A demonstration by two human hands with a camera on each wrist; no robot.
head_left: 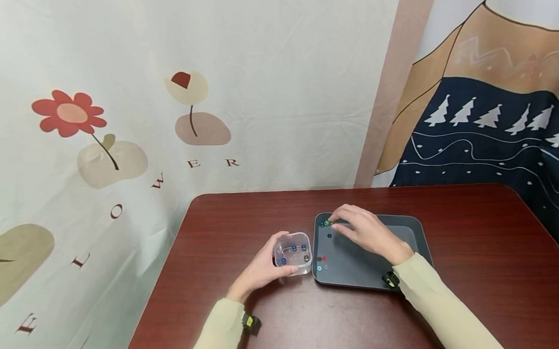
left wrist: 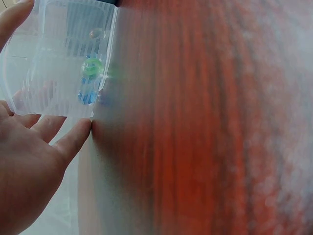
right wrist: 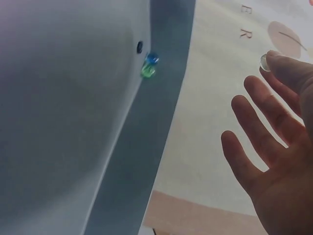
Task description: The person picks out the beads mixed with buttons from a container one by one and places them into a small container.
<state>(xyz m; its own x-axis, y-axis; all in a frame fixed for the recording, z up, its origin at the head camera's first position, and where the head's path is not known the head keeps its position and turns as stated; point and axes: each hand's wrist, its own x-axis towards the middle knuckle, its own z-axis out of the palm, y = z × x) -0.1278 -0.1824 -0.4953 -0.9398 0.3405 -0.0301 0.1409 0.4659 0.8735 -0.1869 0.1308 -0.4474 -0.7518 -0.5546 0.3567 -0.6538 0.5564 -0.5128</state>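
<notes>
My left hand point(head_left: 263, 266) grips a clear plastic container point(head_left: 295, 268), thumb at its near side and fingers round the left. Several blue marbles point(head_left: 294, 248) and a brownish one point(head_left: 306, 258) lie inside; a green marble point(left wrist: 91, 67) shows through the wall in the left wrist view. My right hand point(head_left: 366, 233) is over the far left part of a grey tray point(head_left: 361, 266). Between thumb and index finger it pinches a clear marble point(right wrist: 264, 62), the other fingers spread. A green marble point(right wrist: 148, 70) and a blue marble point(right wrist: 152, 58) touch in the tray's corner.
Other marbles lie along the tray's left side: a dark one point(head_left: 329, 236), a red one point(head_left: 324, 258) and a light blue one point(head_left: 319, 268) among them. The container stands close to the tray's left edge. Behind the reddish-brown table point(head_left: 235, 217) hangs a printed curtain point(head_left: 281, 92).
</notes>
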